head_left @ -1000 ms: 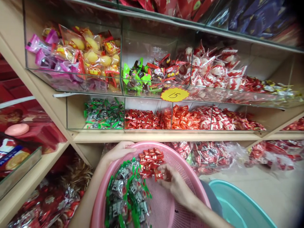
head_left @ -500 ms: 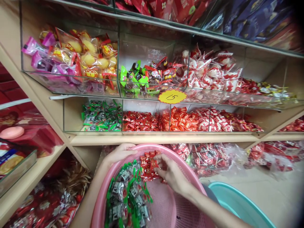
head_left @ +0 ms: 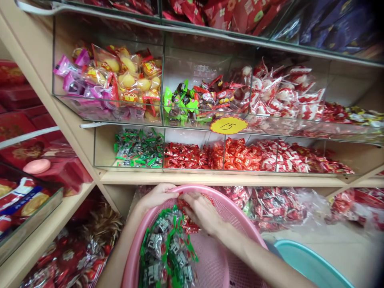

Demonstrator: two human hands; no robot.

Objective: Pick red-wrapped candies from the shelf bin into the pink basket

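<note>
My left hand point(head_left: 158, 197) grips the far left rim of a pink plastic basket point(head_left: 249, 226), its fingers partly hidden behind the edge. Inside the basket, my right hand point(head_left: 200, 210) is curled over a cluster of small red-wrapped candies point(head_left: 191, 226) near the back wall. The hand covers most of those candies, so how many it grips is hidden. Silver-and-green wrapped candies point(head_left: 171, 248) form a heap along the basket's left side. Bare mesh shows on the basket's floor to the right of them.
Just beyond the basket runs a wooden shelf edge point(head_left: 210, 178). Clear bins above it hold green point(head_left: 139, 148), red and orange wrapped candies. A yellow price tag point(head_left: 229, 125) reads 15. Bagged candies point(head_left: 279, 206) lie under the shelf, and a teal tub point(head_left: 303, 256) stands at right.
My right hand has moved left and farther over the red candies, covering more of them. My left hand stays on the rim. The whole view has shifted slightly.
</note>
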